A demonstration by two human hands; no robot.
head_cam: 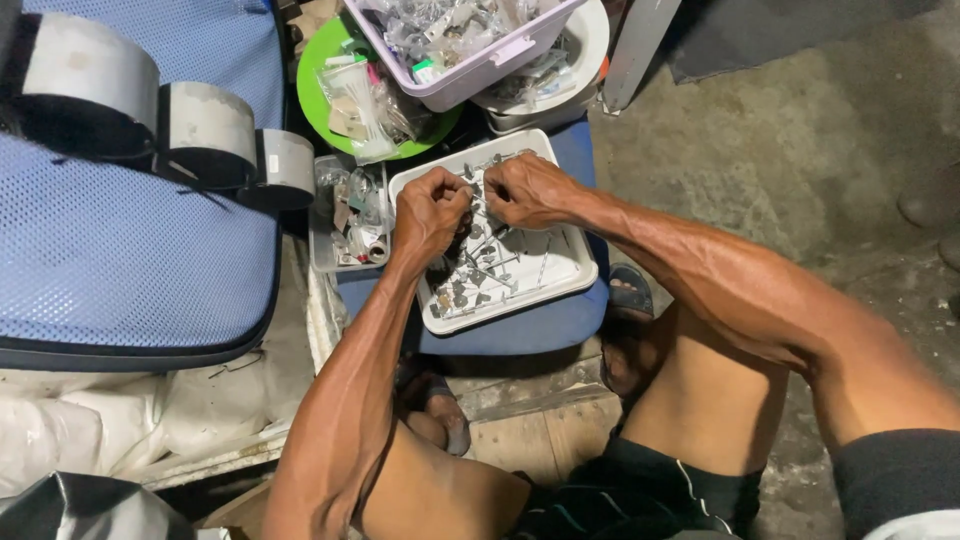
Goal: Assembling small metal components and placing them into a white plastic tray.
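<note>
Both hands are closed into pinches: a small dark metal part (465, 205), too small to identify, is pinched between the left hand (430, 210) and the right hand (525, 190). It is held just above the shallow white square plastic tray (570, 270) of small metal screws (480, 270), midway between the fists, equally near to each.

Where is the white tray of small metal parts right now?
In the head view, the white tray sits centre frame on a blue cushion, under both hands, right of a clear plastic box.

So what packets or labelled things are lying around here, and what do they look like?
Clear plastic packets: on the green plate behind the trays, crumpled, holding small pale parts.
Clear bags: heaped in the lilac tub at the top, glinting.
No signs or screens in view.
</note>
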